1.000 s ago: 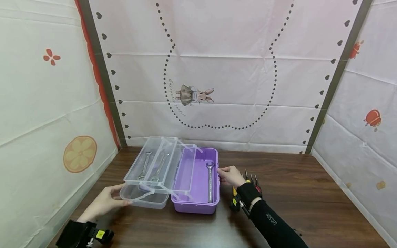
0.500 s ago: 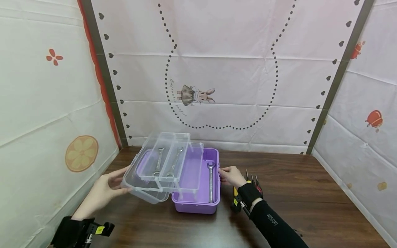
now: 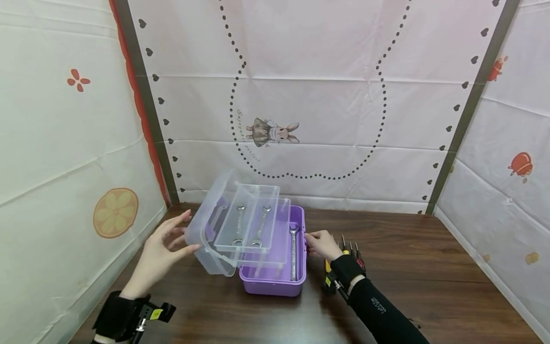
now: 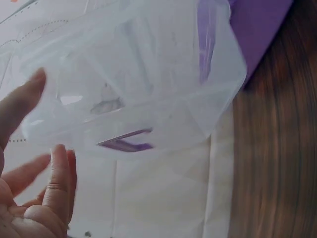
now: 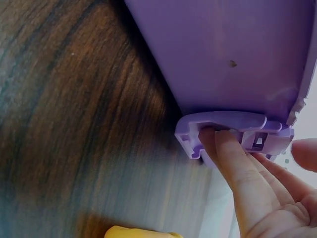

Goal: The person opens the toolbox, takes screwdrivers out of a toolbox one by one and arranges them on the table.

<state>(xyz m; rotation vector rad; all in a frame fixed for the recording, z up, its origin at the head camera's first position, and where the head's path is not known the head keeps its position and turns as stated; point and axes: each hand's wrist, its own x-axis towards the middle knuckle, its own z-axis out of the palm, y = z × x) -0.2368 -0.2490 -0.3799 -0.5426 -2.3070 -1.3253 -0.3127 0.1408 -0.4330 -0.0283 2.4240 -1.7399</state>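
A purple toolbox [image 3: 275, 286] stands on the table with a wrench [image 3: 294, 253] lying inside along its right side. Over its left half hangs a clear inner tray [image 3: 253, 243] on arms, carrying two more wrenches [image 3: 260, 227]. The clear lid [image 3: 204, 224] tilts up at the left, a purple latch [image 4: 126, 141] on its edge. My left hand [image 3: 161, 251] is spread at the lid's outer left side, thumb tip right at its edge. At the box's right side, my right hand [image 3: 323, 244] holds the latch [image 5: 223, 119], fingers tucked into it and thumb near the rim.
Several screwdrivers [image 3: 351, 249] stand behind the right wrist, partly hidden by it. A yellow object [image 5: 141, 232] shows low in the right wrist view. The brown wooden table [image 3: 421, 267] is bounded by printed cloth walls [image 3: 309, 110] on three sides.
The lid has swung up and rightward from lying low at the left, with the left hand following it and its fingers loosening. The tray has shifted right over the box. The right hand stays put.
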